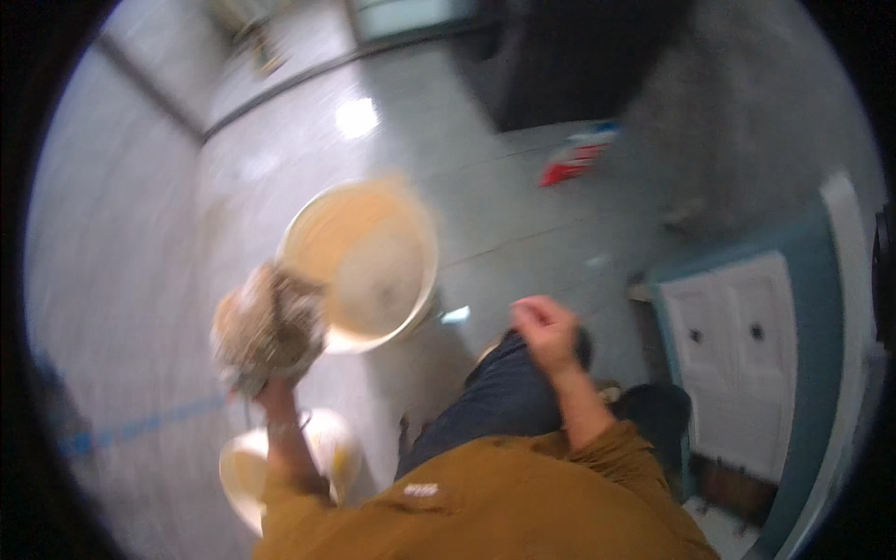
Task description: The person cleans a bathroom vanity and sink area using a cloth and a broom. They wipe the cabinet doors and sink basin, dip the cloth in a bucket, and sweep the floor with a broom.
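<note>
My left hand point(276, 392) is raised at the left, its fingers mostly hidden behind a blurred, lumpy, brownish-grey wad point(269, 325) that it holds, perhaps a wet cloth or sponge. Just right of the wad stands a large round bucket point(420, 308), with an orange-tan inside wall and a pale greyish content at the bottom. My right hand point(547, 329) hangs above my leg in dark trousers, with its fingers curled in. Nothing shows in it, though the blur hides detail.
A second white bucket point(241, 490) stands below my left forearm. On the grey floor lie a red, white and blue packet point(577, 161) and a small pale piece point(456, 315). A teal-framed white panelled cabinet point(735, 357) stands at the right. A wall point(119, 245) rises at the left.
</note>
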Action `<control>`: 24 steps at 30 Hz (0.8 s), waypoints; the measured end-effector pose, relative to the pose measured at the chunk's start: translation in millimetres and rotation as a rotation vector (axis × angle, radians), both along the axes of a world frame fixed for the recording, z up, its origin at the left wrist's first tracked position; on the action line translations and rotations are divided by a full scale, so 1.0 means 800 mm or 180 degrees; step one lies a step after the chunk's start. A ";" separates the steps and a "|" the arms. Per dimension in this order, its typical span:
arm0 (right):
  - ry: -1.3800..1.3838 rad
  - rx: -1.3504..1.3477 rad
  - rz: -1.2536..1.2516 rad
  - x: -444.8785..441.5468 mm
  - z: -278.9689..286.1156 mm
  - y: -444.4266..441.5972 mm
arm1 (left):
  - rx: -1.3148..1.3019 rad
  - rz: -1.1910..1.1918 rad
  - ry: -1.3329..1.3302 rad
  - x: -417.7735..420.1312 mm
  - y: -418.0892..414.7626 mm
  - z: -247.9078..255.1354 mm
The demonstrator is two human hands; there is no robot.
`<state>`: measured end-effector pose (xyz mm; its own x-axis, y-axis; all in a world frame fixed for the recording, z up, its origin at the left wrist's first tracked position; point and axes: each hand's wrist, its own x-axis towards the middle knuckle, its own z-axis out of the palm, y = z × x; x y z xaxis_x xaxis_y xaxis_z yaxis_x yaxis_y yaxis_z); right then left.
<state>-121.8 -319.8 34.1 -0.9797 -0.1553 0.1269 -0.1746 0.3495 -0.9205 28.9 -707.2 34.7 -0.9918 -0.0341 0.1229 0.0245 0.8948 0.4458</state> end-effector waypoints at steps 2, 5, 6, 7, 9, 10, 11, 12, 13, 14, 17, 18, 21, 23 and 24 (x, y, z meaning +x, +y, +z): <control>-0.0066 0.0420 0.0118 -0.002 0.007 0.012 | 0.0142 0.0129 0.0151 -0.038 0.005 0.001; 0.0019 -0.0073 0.0625 -0.005 -0.034 -0.028 | 0.0237 0.0221 0.0313 -0.099 0.029 0.000; 0.0158 -0.0101 0.0533 -0.005 -0.040 -0.021 | 0.0291 0.0016 0.0360 -0.142 0.062 0.006; 0.0206 -0.0153 0.0515 -0.006 -0.035 -0.016 | 0.0304 -0.0165 0.0381 -0.173 0.098 0.017; 0.0241 0.0042 0.0484 -0.020 -0.016 -0.010 | 0.0287 -0.0502 0.0443 -0.224 0.163 0.054; 0.0216 0.0094 0.0463 -0.011 -0.018 -0.012 | 0.0282 -0.0647 0.0409 -0.231 0.187 0.065; 0.0237 0.0185 0.0483 -0.016 -0.019 -0.015 | 0.0285 -0.0761 0.0449 -0.241 0.209 0.079; 0.0348 0.0029 0.0439 -0.013 -0.025 -0.021 | 0.0282 -0.0878 0.0458 -0.246 0.229 0.092; 0.0421 -0.0169 0.0462 -0.008 -0.025 -0.027 | 0.0266 -0.0940 0.0433 -0.245 0.238 0.097; 0.0334 -0.0314 0.0612 -0.009 -0.025 -0.028 | 0.0250 -0.1013 0.0445 -0.249 0.254 0.106; 0.0621 0.0031 0.0197 -0.047 -0.092 -0.012 | 0.0384 -0.1526 0.0492 -0.270 0.336 0.121; 0.0535 -0.0057 0.0247 -0.052 -0.085 -0.011 | 0.0363 -0.1619 0.0508 -0.274 0.348 0.124; -0.0026 -0.0680 0.0193 -0.041 -0.069 -0.015 | 0.0333 -0.1915 0.0488 -0.277 0.389 0.125; -0.0660 -0.1462 -0.0166 -0.033 -0.062 0.001 | 0.0370 -0.2181 0.0502 -0.276 0.430 0.128; -0.1037 -0.2173 -0.0369 -0.025 -0.055 0.004 | 0.0376 -0.2265 0.0520 -0.277 0.441 0.129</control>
